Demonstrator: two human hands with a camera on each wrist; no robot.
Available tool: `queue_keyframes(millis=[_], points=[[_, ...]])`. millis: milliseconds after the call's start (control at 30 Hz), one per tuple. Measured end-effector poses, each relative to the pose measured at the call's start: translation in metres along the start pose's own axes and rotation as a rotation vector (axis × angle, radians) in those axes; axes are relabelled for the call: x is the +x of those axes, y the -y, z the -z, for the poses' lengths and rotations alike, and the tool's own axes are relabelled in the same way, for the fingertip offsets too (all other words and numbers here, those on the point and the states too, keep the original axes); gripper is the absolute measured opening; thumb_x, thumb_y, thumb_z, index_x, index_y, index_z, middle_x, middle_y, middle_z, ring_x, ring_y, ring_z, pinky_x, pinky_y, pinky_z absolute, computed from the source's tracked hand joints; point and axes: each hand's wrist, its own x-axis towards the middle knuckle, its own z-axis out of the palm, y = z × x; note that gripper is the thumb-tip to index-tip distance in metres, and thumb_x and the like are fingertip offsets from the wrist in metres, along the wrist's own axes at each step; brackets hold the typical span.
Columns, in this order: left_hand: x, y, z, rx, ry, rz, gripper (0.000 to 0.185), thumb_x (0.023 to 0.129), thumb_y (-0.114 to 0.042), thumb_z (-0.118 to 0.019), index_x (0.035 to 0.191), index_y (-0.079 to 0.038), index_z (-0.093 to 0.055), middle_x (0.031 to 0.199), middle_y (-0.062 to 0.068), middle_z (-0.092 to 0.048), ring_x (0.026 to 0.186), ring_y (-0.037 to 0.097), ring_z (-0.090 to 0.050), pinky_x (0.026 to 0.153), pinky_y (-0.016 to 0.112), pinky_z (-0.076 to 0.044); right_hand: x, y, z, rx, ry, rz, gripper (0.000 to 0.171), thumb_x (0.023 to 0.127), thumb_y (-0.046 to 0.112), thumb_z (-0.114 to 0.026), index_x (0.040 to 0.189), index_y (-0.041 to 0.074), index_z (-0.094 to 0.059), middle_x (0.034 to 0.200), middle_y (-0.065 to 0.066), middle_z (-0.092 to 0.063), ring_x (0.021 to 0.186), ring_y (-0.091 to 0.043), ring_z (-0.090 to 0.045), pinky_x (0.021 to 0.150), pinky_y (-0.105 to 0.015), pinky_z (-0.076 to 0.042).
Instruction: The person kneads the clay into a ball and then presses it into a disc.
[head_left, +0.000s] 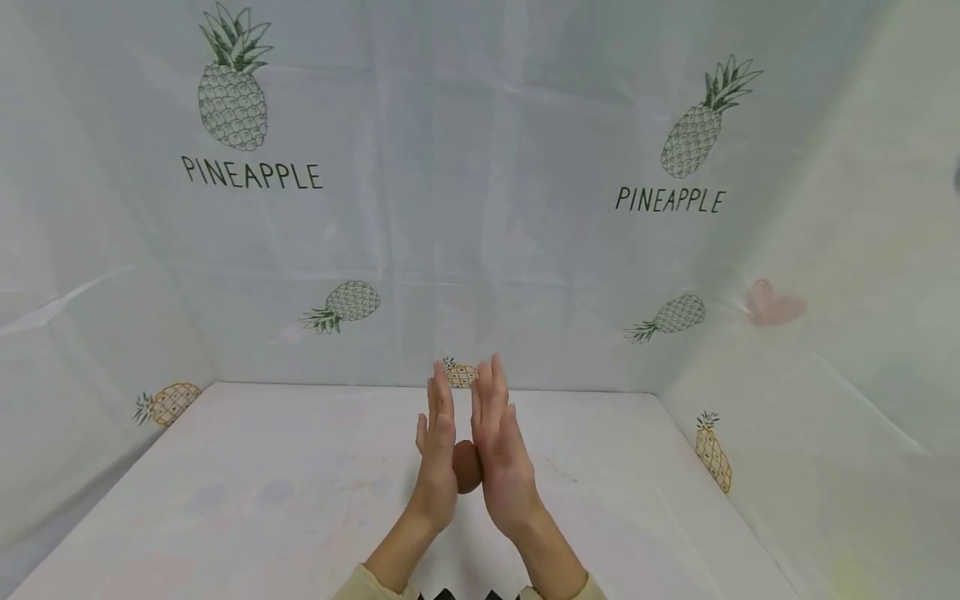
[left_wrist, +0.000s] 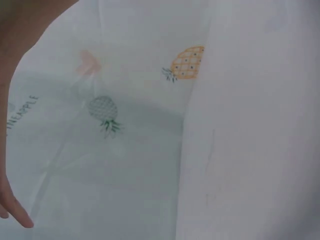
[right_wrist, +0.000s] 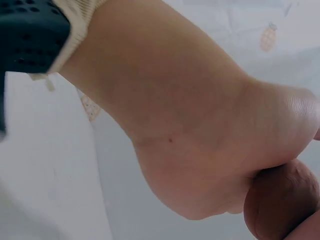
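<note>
Matt brown clay ball (head_left: 467, 467), smooth

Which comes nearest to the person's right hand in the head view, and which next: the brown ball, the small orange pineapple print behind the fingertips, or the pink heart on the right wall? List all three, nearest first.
1. Brown ball: pressed between the right hand and left hand.
2. Orange pineapple print: on the back wall, just beyond the fingertips.
3. Pink heart: far off, on the right wall.

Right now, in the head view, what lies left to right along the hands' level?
Orange pineapple print on the left wall → left hand → brown ball pressed between the palms → right hand → orange pineapple print on the right wall.
</note>
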Motion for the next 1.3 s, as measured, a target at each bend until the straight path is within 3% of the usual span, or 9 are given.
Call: queue_keyframes(millis=[200, 400, 533, 633, 867, 1033, 1167, 1300], points=[[-0.01, -0.005, -0.012, -0.015, 0.101, -0.074, 0.059, 0.113, -0.034, -0.005, 0.17, -0.033, 0.01, 0.177, -0.015, 0.016, 0.163, 0.012, 0.016, 0.121, 0.062, 0.02, 0.001, 0.0, 0.012, 0.014, -0.081, 0.025, 0.058, 0.112, 0.054, -0.001, 0.168, 0.043, 0.013, 0.176, 0.012, 0.014, 0.163, -0.018, 0.014, 0.127, -0.057, 0.017], [-0.017, -0.019, -0.019, -0.07, 0.135, -0.122, 0.059, 0.113, -0.032, -0.004, 0.171, -0.029, 0.008, 0.178, -0.013, 0.015, 0.164, 0.015, 0.016, 0.121, 0.063, 0.018, 0.004, -0.007, 0.018, -0.021, -0.139, -0.006, 0.057, 0.113, 0.057, -0.002, 0.168, 0.046, 0.01, 0.176, 0.016, 0.01, 0.163, -0.012, 0.011, 0.129, -0.054, 0.014], [-0.02, -0.03, -0.018, -0.116, 0.122, -0.129, 0.059, 0.113, -0.039, 0.0, 0.171, -0.033, 0.007, 0.178, -0.014, 0.016, 0.163, 0.012, 0.016, 0.121, 0.066, 0.016, 0.006, -0.013, 0.018, -0.047, -0.125, -0.038, 0.059, 0.113, 0.058, -0.003, 0.169, 0.043, 0.011, 0.176, 0.015, 0.007, 0.164, -0.011, 0.009, 0.13, -0.053, 0.01], [-0.019, -0.039, -0.014, -0.16, 0.102, -0.14, 0.059, 0.113, -0.041, 0.001, 0.171, -0.034, 0.006, 0.178, -0.015, 0.013, 0.163, 0.01, 0.015, 0.123, 0.062, 0.014, 0.006, -0.016, 0.016, -0.094, -0.094, -0.072, 0.06, 0.113, 0.057, -0.003, 0.169, 0.04, 0.011, 0.177, 0.014, 0.006, 0.164, -0.013, 0.006, 0.131, -0.052, 0.006], [-0.01, -0.041, 0.0, -0.212, 0.028, -0.131, 0.06, 0.112, -0.045, 0.0, 0.17, -0.035, 0.008, 0.178, -0.017, 0.012, 0.162, 0.007, 0.017, 0.124, 0.056, 0.018, 0.005, -0.027, 0.008, -0.208, -0.035, -0.179, 0.053, 0.113, 0.055, 0.0, 0.165, 0.052, 0.007, 0.176, 0.017, 0.004, 0.164, -0.011, -0.002, 0.133, -0.047, -0.003], [-0.001, -0.036, 0.011, -0.195, -0.026, -0.112, 0.062, 0.111, -0.051, -0.004, 0.17, -0.035, 0.008, 0.176, -0.019, 0.014, 0.161, 0.008, 0.02, 0.124, 0.06, 0.021, 0.005, -0.028, -0.003, -0.185, 0.012, -0.142, 0.056, 0.11, 0.058, 0.008, 0.165, 0.05, 0.011, 0.175, 0.019, 0.009, 0.164, -0.015, 0.004, 0.132, -0.052, 0.003], [0.004, -0.029, 0.017, -0.173, -0.062, -0.059, 0.062, 0.11, -0.058, -0.004, 0.169, -0.042, 0.008, 0.174, -0.024, 0.016, 0.16, 0.004, 0.022, 0.123, 0.06, 0.022, 0.003, -0.024, -0.01, -0.144, 0.056, -0.095, 0.058, 0.108, 0.057, 0.012, 0.165, 0.049, 0.013, 0.175, 0.02, 0.014, 0.164, -0.017, 0.011, 0.129, -0.058, 0.011], [0.007, -0.02, 0.019, -0.103, -0.073, -0.031, 0.063, 0.109, -0.06, -0.005, 0.168, -0.045, 0.011, 0.173, -0.023, 0.02, 0.158, 0.006, 0.026, 0.119, 0.06, 0.028, 0.0, -0.018, -0.013, -0.132, 0.077, -0.029, 0.059, 0.109, 0.053, 0.013, 0.167, 0.044, 0.014, 0.176, 0.017, 0.015, 0.163, -0.015, 0.017, 0.124, -0.063, 0.018]])
